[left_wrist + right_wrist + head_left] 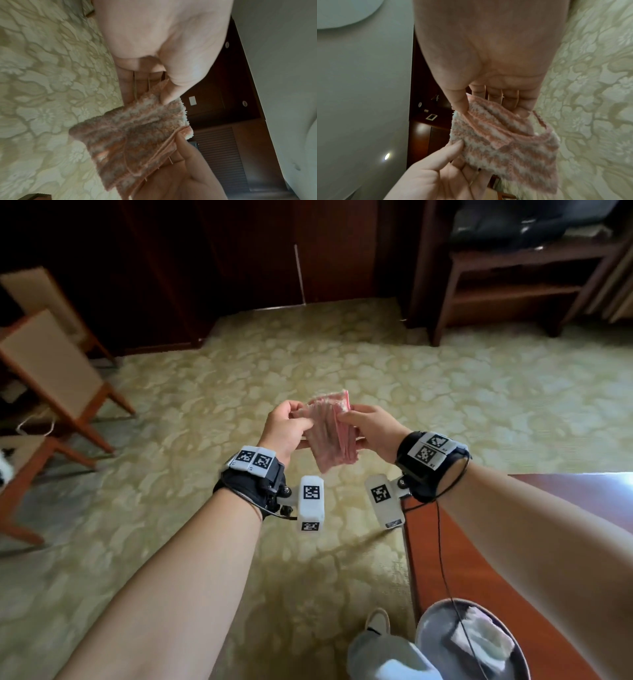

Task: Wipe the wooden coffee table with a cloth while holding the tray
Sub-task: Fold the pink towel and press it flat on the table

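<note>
— What is seen nearest the head camera?
— A round grey metal tray (428, 642) is seen at the lower right, set on the corner of the reddish-brown wooden coffee table (455, 546); a folded white cloth (483, 638) lies in it. Just left of the tray, a light-coloured shoe (376, 621) is seen on the patterned cream carpet (205, 542).

— And farther out?
— A folded pink-and-white striped fluffy cloth (330, 431) is held up over the carpet, between both hands and clear of the table.

— How is it gripped?
— By the left hand (284, 429) its left edge is pinched: in the left wrist view the thumb is pressed on the upper face while the fingers (130, 83) lie together beneath. By the right hand (371, 428) the opposite edge is clamped the same way, thumb on top, fingers (508, 97) together behind the fabric. The cloth is thus stretched between the two thumbs.

— Beyond the hands?
— A wooden chair with a beige cushion (51, 364) is seen at the left, and a dark wooden shelf unit (507, 275) at the far right.
</note>
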`<state>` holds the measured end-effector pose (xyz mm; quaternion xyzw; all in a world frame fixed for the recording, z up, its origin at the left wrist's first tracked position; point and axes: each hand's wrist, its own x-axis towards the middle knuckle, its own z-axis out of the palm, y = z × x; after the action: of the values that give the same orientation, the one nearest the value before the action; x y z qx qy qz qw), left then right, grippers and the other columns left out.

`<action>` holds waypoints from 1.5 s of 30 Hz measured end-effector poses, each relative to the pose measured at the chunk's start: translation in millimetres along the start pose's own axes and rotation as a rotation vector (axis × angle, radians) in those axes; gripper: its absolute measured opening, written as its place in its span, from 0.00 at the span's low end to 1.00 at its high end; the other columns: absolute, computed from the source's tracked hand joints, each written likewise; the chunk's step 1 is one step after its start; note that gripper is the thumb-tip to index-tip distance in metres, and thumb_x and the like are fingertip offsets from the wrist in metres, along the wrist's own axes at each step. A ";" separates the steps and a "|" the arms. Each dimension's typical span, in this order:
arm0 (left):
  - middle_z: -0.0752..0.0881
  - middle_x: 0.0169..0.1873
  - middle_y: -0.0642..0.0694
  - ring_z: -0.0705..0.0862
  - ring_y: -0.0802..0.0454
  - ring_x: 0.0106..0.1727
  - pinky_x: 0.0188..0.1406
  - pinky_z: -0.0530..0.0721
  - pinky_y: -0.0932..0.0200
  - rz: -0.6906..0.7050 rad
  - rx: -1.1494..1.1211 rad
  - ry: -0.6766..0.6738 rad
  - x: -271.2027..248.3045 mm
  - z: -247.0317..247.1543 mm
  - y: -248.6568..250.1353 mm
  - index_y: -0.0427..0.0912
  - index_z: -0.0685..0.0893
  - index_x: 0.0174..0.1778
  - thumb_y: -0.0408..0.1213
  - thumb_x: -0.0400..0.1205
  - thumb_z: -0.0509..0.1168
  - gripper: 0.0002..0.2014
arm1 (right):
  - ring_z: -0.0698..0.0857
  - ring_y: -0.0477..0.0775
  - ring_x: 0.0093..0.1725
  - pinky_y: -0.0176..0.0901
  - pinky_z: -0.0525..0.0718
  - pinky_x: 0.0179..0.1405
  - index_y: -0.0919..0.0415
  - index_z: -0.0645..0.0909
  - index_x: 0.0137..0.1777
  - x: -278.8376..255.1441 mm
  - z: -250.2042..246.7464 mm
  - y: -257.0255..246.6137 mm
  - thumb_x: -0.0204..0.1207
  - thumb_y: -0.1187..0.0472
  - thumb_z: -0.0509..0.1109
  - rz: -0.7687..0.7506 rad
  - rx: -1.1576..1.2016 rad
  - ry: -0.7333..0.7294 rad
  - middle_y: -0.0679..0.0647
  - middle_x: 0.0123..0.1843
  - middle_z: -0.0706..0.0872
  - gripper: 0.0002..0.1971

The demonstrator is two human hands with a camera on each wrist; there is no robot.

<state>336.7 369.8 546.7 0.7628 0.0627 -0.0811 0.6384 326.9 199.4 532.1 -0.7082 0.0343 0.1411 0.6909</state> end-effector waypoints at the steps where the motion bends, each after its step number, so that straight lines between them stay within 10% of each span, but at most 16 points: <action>1: 0.83 0.45 0.43 0.84 0.48 0.42 0.38 0.89 0.53 0.004 0.009 -0.018 18.2 7.5 9.1 0.43 0.78 0.51 0.22 0.81 0.62 0.11 | 0.86 0.51 0.38 0.44 0.85 0.38 0.64 0.83 0.52 10.7 -10.8 -6.7 0.84 0.62 0.63 -0.009 0.009 0.017 0.54 0.41 0.88 0.08; 5: 0.84 0.43 0.45 0.84 0.47 0.44 0.48 0.89 0.44 0.031 0.052 -0.090 81.4 39.4 44.0 0.45 0.78 0.48 0.23 0.82 0.61 0.11 | 0.87 0.52 0.41 0.45 0.86 0.41 0.61 0.84 0.50 50.3 -53.2 -31.4 0.84 0.61 0.64 -0.029 0.022 0.120 0.55 0.43 0.89 0.08; 13: 0.83 0.46 0.41 0.83 0.49 0.38 0.29 0.84 0.57 0.056 0.132 -0.338 201.0 128.1 78.4 0.45 0.78 0.49 0.23 0.83 0.59 0.11 | 0.79 0.41 0.24 0.37 0.74 0.27 0.57 0.79 0.39 109.7 -145.1 -45.3 0.86 0.58 0.61 0.027 0.089 0.408 0.44 0.26 0.80 0.14; 21: 0.84 0.42 0.41 0.85 0.50 0.38 0.27 0.87 0.57 -0.005 0.202 -0.705 328.2 224.4 87.2 0.39 0.78 0.54 0.26 0.85 0.62 0.05 | 0.89 0.58 0.55 0.58 0.89 0.56 0.54 0.84 0.59 183.1 -225.5 -24.0 0.77 0.63 0.74 0.076 0.098 0.704 0.58 0.57 0.89 0.12; 25: 0.85 0.42 0.42 0.86 0.49 0.38 0.28 0.87 0.56 0.009 0.299 -0.937 368.5 269.0 98.4 0.39 0.79 0.50 0.24 0.81 0.67 0.07 | 0.86 0.53 0.47 0.41 0.88 0.37 0.55 0.80 0.58 201.2 -246.7 -16.6 0.81 0.69 0.69 0.091 0.138 0.964 0.59 0.54 0.87 0.10; 31: 0.85 0.37 0.45 0.85 0.50 0.33 0.25 0.85 0.57 0.066 0.468 -1.203 361.6 359.9 87.8 0.43 0.77 0.42 0.27 0.81 0.68 0.08 | 0.78 0.48 0.35 0.31 0.73 0.19 0.54 0.74 0.47 161.7 -274.9 15.4 0.81 0.66 0.68 0.184 0.087 1.327 0.52 0.39 0.84 0.07; 45: 0.75 0.32 0.48 0.75 0.52 0.34 0.34 0.75 0.57 0.071 0.621 -1.596 267.6 531.7 77.9 0.43 0.73 0.35 0.25 0.82 0.58 0.11 | 0.81 0.54 0.47 0.48 0.80 0.47 0.55 0.79 0.44 43.4 -358.3 82.7 0.81 0.66 0.70 0.068 0.502 1.454 0.56 0.45 0.81 0.06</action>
<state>591.0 -169.4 475.9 0.6194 -0.4542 -0.5871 0.2556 403.1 -152.0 443.2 -0.4433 0.5324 -0.3507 0.6301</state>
